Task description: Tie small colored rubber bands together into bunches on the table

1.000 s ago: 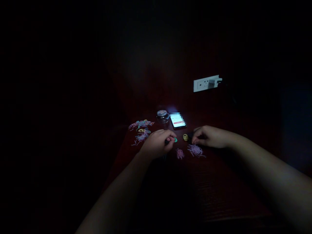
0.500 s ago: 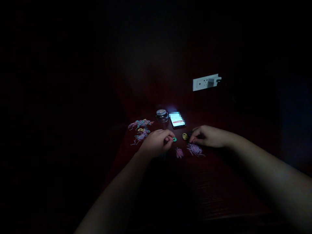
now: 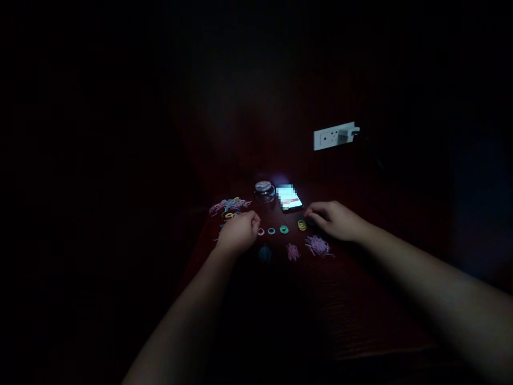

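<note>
My left hand (image 3: pixel 239 232) is closed, fingers curled, over the near edge of a mixed heap of small elastic hair ties (image 3: pixel 232 204); whatever it grips is hidden. Just right of it a row begins: a pink hair tie (image 3: pixel 261 235), a blue hair tie (image 3: pixel 271 234), green hair ties (image 3: pixel 284 233) and yellow hair ties (image 3: pixel 302 228). Beside the yellow ones, my right hand (image 3: pixel 334 220) has its fingers bent together, contents too dark to make out. In front lie a teal pile (image 3: pixel 264 254), a pink pile (image 3: pixel 293 252) and a purple pile (image 3: pixel 318 246) of thin bands.
A clear round jar with a patterned lid (image 3: pixel 263 187) stands at the back of the dark red table (image 3: pixel 360 321). Next to it lies a lit phone (image 3: pixel 290 199). A white wall socket (image 3: pixel 332 137) with a plug is behind. The surroundings are very dark.
My left hand has moved left from the green hair ties to the mixed heap, uncovering the pink and blue ties and the teal pile. My right hand has shifted slightly up and left.
</note>
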